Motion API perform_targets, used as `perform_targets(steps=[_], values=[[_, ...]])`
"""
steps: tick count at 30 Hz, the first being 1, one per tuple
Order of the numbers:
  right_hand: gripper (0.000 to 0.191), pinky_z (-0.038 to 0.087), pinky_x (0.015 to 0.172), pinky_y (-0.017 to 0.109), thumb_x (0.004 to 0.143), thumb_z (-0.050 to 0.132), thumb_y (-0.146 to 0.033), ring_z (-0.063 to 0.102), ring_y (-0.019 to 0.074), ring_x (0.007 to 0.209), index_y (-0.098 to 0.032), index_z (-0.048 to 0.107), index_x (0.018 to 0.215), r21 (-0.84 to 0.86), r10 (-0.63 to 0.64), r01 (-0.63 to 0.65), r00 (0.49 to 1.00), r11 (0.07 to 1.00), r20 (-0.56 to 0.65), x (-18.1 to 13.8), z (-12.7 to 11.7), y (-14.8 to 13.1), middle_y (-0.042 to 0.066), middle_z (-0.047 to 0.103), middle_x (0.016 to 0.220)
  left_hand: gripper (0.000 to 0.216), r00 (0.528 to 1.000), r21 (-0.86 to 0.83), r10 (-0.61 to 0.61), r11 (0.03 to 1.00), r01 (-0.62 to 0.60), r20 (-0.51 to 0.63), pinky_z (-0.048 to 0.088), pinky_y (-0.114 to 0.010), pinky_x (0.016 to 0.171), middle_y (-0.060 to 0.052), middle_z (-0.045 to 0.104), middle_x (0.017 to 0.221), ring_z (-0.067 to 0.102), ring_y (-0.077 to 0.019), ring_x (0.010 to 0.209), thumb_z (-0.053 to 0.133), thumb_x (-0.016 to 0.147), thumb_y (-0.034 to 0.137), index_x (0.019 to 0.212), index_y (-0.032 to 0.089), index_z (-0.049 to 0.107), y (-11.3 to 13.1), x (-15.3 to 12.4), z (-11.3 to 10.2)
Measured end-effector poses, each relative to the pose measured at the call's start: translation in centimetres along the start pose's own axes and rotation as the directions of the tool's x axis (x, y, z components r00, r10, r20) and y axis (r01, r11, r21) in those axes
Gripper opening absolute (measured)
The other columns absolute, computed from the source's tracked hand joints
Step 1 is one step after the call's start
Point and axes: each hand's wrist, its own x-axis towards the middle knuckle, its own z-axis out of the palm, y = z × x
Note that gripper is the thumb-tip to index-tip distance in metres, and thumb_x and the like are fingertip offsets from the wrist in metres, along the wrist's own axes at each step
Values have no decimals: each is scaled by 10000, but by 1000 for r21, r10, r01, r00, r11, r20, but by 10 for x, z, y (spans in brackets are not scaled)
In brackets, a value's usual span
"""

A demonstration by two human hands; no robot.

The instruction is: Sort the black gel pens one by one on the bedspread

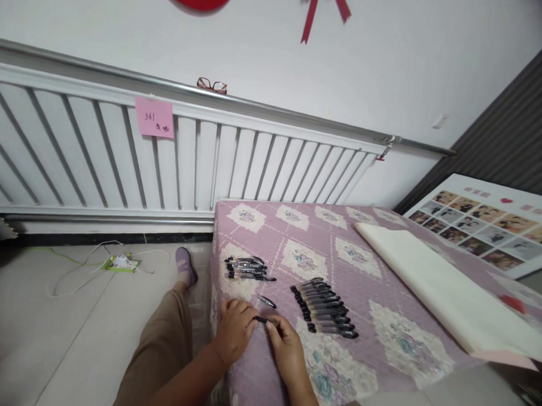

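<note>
My left hand (235, 329) and my right hand (286, 346) meet at the near edge of a pink patterned cloth-covered table (394, 352). Both pinch a small black pen (261, 319) held between their fingertips. A single loose pen part (267, 301) lies just beyond them. Farther left sits a small pile of pens (246, 268). To the right, several black-capped pens lie side by side in a neat row (324, 307).
A white folded sheet (442, 288) lies across the table's right side. A white radiator (174, 157) with a pink note (154, 118) and glasses (212, 85) on top lines the wall. A photo board (490, 221) leans at right. My leg (161, 342) and cables (116, 262) occupy the floor at left.
</note>
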Motion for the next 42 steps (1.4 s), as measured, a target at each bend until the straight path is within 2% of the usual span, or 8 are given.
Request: perform_targets(steps=[10,14,17,21,24,31,37,42], values=[[364,449,621,281,872,456,-462,569,182,622,-218,605,646,-212,-59,48,997,976,-43,0,6,2,12,618,626,204,1000,-21,5,1000,-6,-6,262,-398,960,8,627,986,508,-189,986,467,908,193,973,285,637,-1,0,2],[339,484,796,317,871,457,-455,632,218,853,-198,676,902,-142,-15,8,999,990,-46,0,2,8,67,705,902,204,1000,-3,-11,1000,11,-7,261,-401,966,17,626,991,506,-189,993,471,908,188,975,294,632,-1,-1,2],[356,474,878,329,815,549,-423,621,229,977,-187,633,1067,-55,16,-18,999,998,-34,-1,-2,11,84,683,1060,198,1000,-3,-7,1000,7,-16,255,-405,969,20,626,993,505,-190,996,475,911,193,975,298,630,-1,-1,3],[219,481,817,309,827,540,-380,627,214,877,-207,653,903,-59,-15,18,999,998,45,-1,-3,8,54,690,913,171,1000,-1,-3,1000,3,-22,257,-399,960,20,627,984,507,-189,985,492,910,209,963,290,634,-1,-1,4],[234,479,752,300,857,497,-386,619,204,791,-212,648,814,-95,-24,28,999,995,48,-1,-1,4,41,677,815,173,1000,-4,-6,1000,6,-16,258,-397,957,26,628,982,509,-186,981,490,912,209,959,293,634,-1,-1,4],[231,482,778,302,803,567,-378,630,215,836,-197,651,918,-66,-10,9,1000,998,-18,-1,0,6,54,690,891,199,1000,-11,-11,1000,11,-18,264,-399,959,9,626,977,509,-189,978,462,915,198,965,279,637,-1,-1,3],[247,467,682,286,842,510,-390,598,194,709,-208,625,722,-126,-29,30,1000,992,11,0,1,5,26,647,720,200,1000,-23,-2,1000,2,-15,274,-402,953,7,625,969,507,-192,974,459,916,206,958,281,640,-1,-1,3],[235,480,777,311,806,562,-374,626,215,835,-194,641,933,-70,-21,19,999,997,-32,-1,2,7,58,686,897,210,1000,-21,-6,1000,5,-18,277,-405,954,0,626,974,506,-195,975,450,919,210,970,279,641,-2,-1,5]])
